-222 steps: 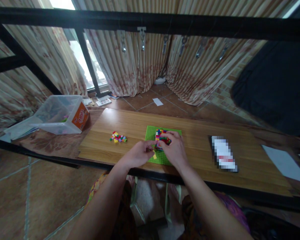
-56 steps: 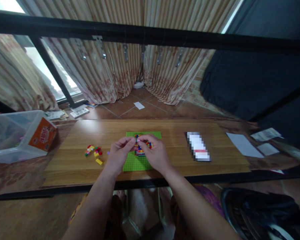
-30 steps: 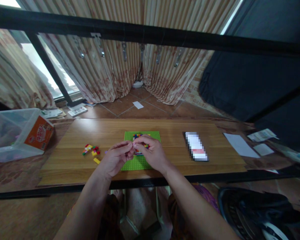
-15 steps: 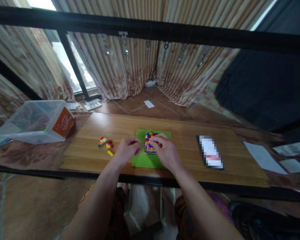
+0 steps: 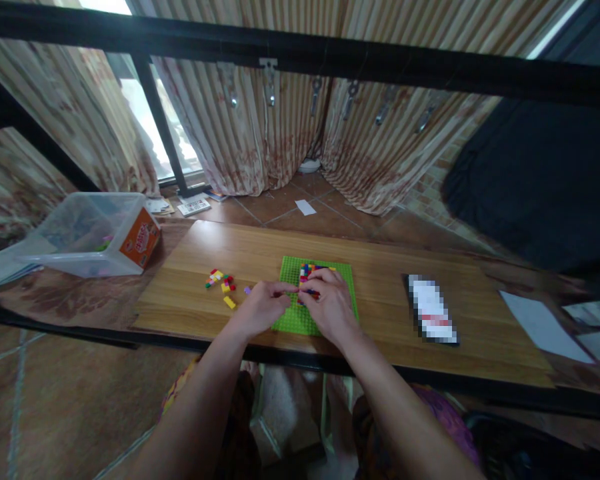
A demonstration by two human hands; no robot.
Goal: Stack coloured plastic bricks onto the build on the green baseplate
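Note:
A green studded baseplate [image 5: 293, 325] lies on the wooden board, bearing a block of many-coloured toy bricks [image 5: 306, 269]. Over its left part, my left hand [image 5: 265, 308] stretches its index finger out to the fingertips of my right hand; its thumb sits apart below. My right hand [image 5: 333, 305] is above the bricks, thumb and fingers pinched; whatever lies between them is too small to make out. It hides much of the brick block. Loose toy bricks [image 5: 220, 279] lie left of my left hand, with a yellow brick [image 5: 229, 303] and a purple brick [image 5: 247, 290] nearer.
A clear plastic bin [image 5: 95, 263] with an orange label stands at the far left. A phone-like thing [image 5: 433, 310], blurred by pixels, lies right of the baseplate. White paper [image 5: 545, 327] is at the right edge. A black bar [image 5: 300, 50] crosses above.
My left hand has moved rightward, its index finger now reaching my right fingertips. My right hand stays pinched over the bricks. The whole view has shifted slightly.

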